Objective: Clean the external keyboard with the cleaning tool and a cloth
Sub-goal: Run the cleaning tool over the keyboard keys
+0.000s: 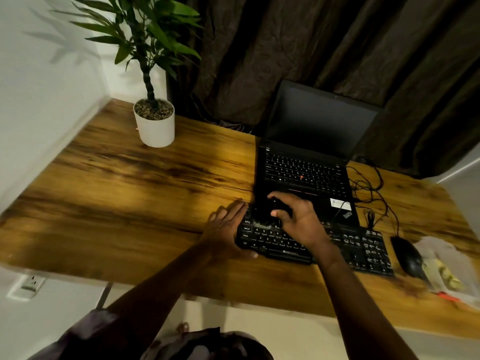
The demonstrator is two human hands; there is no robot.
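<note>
The black external keyboard (363,250) lies on the wooden desk (130,203), in front of the laptop. My left hand (226,229) holds the keyboard's left end, with the fingers along its side edge and the thumb hooked on the front edge. My right hand (298,222) hovers over the upper left keys and grips a black cleaning tool (270,211) between thumb and fingers. The tool's lower end touches the keys there; its shape is blurred. No cloth can be told apart in this view.
An open black laptop (306,172) stands just behind the keyboard. A black mouse (407,255) and tangled cables (368,188) lie to the right, beside a pale crumpled packet (446,271) at the desk's right edge. A white plant pot (155,128) stands far left.
</note>
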